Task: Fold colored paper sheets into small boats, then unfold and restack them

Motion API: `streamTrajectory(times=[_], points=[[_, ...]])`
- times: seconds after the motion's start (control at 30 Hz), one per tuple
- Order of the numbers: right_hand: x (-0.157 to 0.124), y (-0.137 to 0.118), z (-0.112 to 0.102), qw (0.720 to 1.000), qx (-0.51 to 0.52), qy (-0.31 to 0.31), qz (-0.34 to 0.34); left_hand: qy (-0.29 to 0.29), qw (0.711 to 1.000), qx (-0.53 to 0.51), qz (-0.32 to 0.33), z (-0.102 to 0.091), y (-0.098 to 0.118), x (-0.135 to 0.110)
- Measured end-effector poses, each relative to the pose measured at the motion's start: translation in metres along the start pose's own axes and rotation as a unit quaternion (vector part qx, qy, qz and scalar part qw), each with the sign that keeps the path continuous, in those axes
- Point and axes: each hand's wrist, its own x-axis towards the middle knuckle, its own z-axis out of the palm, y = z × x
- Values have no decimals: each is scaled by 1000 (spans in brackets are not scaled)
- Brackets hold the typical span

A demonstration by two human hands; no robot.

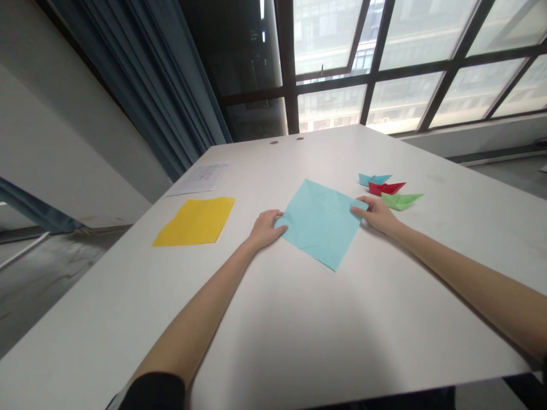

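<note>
While the light-blue sheet [320, 225] lies diamond-wise on or just above the counter [265, 319], between both hands, neither is nearer: my left hand [268, 229] pinches its left corner, my right hand [376, 214] its right; another corner points towards me.

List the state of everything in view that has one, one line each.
Light blue paper square: opened out, held at opposite corners
Left hand: holding its left corner
Right hand: pinching its right corner
Yellow paper: lying flat
Printed sheet: lying flat
Blue paper boat: folded
Red paper boat: folded
Green paper boat: folded
Curtain: gathered aside
Window sash: ajar
</note>
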Motion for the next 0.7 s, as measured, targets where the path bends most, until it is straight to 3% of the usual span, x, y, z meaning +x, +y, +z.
streamTrajectory(times=[0.13, 0.3, 0.47, 0.7], points=[[1, 0, -3, 999, -52, 2, -2, 39, 999, -36, 9, -4, 3, 0], [-2, -9, -6, 989, -146, 11, -21, 38, 995, -70, -59, -8, 8, -1], [-5, -13, -10, 965, -260, 19, -32, 65, 991, -80, -80, -8, 9, 0], [-2, -15, -7, 908, -377, 45, -175, 87, 993, -69, -51, -9, 11, -3]])
